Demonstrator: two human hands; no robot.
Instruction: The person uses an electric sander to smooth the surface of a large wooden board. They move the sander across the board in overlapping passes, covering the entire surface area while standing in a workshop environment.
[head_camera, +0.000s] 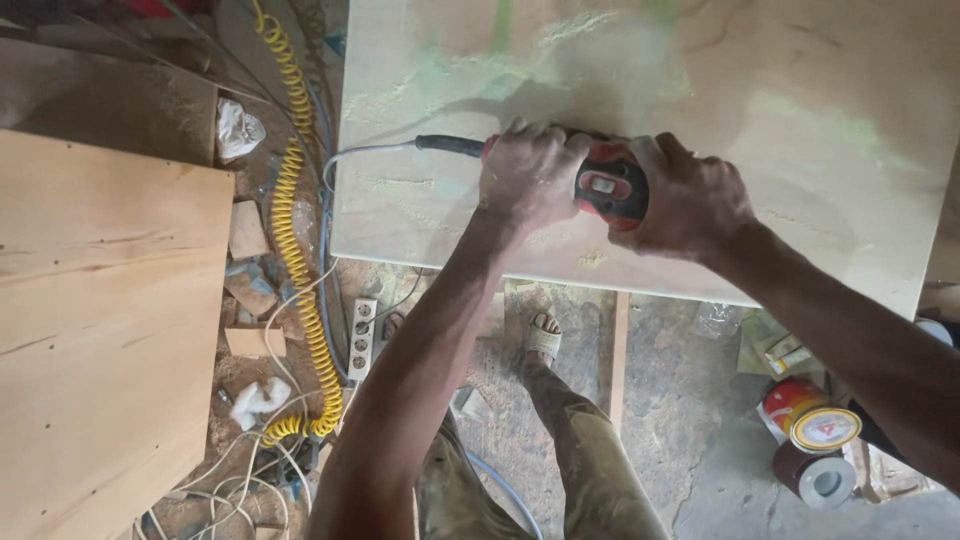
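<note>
Both hands clamp a red power sander (605, 185) flat on the pale board (800, 120). The left hand (530, 175) wraps its 9 o'clock end, where the cord exits; the right hand (695, 200) grips the 3 o'clock end. The tool's long axis runs 9 to 3.

Between the left hand (530, 180) and right hand (690, 195) sits a red and black power tool (608, 188) with a black cord. Under them the pale board (800, 130) carries yellow-green dust streaks. Left of the left hand runs a yellow coiled hose (296, 250).
</note>
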